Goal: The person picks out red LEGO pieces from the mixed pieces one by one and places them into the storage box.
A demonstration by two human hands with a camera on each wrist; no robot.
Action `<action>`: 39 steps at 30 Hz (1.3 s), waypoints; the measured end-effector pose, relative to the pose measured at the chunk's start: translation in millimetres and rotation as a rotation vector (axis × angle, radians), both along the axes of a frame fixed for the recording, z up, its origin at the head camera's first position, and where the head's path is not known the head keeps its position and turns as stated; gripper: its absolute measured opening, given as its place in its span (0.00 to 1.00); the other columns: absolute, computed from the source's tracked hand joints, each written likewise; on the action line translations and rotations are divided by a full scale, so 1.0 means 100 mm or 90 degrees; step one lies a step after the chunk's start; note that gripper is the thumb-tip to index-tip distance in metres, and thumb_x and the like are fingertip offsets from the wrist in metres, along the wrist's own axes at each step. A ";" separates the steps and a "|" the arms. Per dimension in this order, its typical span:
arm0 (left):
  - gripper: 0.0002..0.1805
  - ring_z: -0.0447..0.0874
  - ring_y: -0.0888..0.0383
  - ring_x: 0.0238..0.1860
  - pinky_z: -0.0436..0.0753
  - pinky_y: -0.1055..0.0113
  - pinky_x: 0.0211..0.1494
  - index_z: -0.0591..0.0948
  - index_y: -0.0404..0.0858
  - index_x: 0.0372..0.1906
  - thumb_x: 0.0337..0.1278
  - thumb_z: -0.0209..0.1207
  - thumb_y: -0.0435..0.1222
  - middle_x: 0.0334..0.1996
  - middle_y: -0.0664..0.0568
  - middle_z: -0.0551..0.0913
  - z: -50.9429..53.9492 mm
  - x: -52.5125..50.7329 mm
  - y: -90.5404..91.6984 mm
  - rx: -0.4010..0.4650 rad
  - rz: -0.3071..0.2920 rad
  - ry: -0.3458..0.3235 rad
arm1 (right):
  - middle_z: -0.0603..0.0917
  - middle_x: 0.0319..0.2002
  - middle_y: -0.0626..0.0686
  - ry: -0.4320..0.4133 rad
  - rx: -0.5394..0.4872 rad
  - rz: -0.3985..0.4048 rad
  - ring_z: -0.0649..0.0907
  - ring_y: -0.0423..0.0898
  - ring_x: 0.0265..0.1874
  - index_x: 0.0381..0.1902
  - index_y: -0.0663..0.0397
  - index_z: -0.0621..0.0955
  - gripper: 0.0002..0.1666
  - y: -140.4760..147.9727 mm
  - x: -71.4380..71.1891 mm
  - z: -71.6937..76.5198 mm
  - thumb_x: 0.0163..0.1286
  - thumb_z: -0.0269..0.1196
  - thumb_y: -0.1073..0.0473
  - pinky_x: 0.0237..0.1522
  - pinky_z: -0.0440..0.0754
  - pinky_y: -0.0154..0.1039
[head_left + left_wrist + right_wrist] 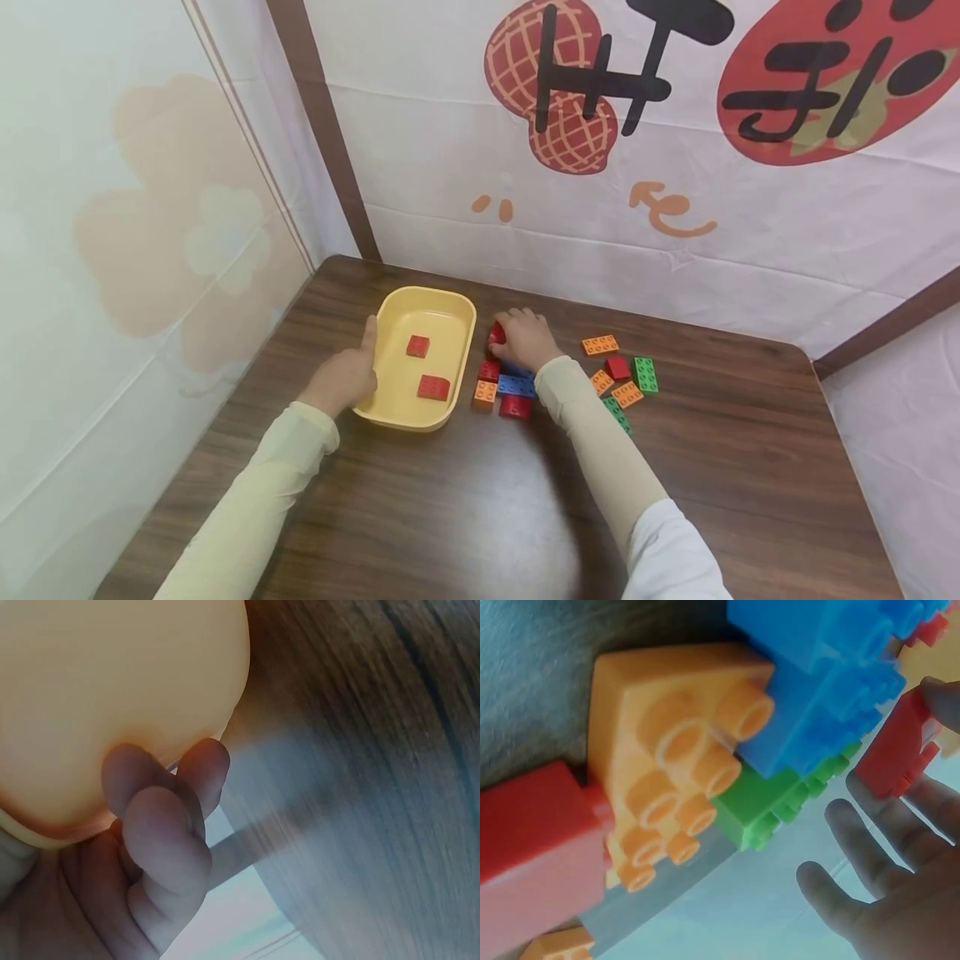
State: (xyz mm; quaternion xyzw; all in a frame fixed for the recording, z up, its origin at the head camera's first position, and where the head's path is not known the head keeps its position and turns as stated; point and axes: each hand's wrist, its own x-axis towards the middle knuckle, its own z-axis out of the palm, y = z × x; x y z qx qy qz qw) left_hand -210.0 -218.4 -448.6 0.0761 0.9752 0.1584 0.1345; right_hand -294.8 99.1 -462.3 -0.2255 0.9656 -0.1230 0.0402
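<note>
- Red brick [892,746] – pinched between thumb and fingers of the right hand [527,339], just off the three o'clock side of the yellow tray [446,342]. Fingertips alone seem enough for so small a piece; the other fingers spread loose.
- Left hand [339,382] grasps the tray at its nine o'clock side, fingers curled against it, probably to steady it on the table [465,508].
- Inside the tray lie a short red brick [417,346], near the middle, and a longer red brick [433,387] towards five o'clock, perhaps grouped by colour.
- From the right hand, a blue brick [516,385] and an orange brick [485,393] sit close together around six to seven o'clock, within easy reach.
- Hard to make out: the right hand covers part of the held brick from above, and the right sleeve [600,450] overlaps a green brick [619,418] at four o'clock. The left wrist view shows none of the tray's contents; the right wrist view cuts off the right hand at three o'clock.
</note>
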 end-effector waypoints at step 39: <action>0.54 0.75 0.51 0.18 0.74 0.54 0.24 0.30 0.31 0.79 0.56 0.54 0.29 0.16 0.48 0.75 -0.02 0.00 0.05 -0.055 0.012 0.005 | 0.80 0.58 0.53 0.042 0.074 0.132 0.75 0.51 0.58 0.68 0.50 0.76 0.36 -0.57 0.25 0.69 0.68 0.65 0.39 0.65 0.67 0.52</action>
